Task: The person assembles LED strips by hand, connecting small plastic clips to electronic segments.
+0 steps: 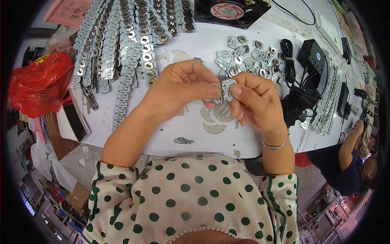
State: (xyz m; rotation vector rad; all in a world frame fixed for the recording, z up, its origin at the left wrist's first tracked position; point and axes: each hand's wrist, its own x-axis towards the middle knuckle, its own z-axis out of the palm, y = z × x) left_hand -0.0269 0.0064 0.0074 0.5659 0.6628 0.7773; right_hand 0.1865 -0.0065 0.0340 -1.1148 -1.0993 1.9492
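Note:
Over the middle of the white table, my left hand [172, 89] pinches a small white circuit board [216, 100] between thumb and fingers. Close against it is another small circuit board [227, 92], gripped by the thumb and forefinger of my right hand [260, 103]. The two boards meet almost edge to edge; whether they are joined cannot be made out. My fingers cover much of both. Just beyond my hands lies a loose pile of similar boards [262, 61], some with round metal coin-cell holders.
Long strips of joined boards [126, 73] cover the table's left part; more strips [327, 101] lie right. A black fan [233, 10] stands at the back. A coiled cable [288, 61], black box [313, 59] and red bag [40, 83] flank the work area. Another person [345, 166] sits right.

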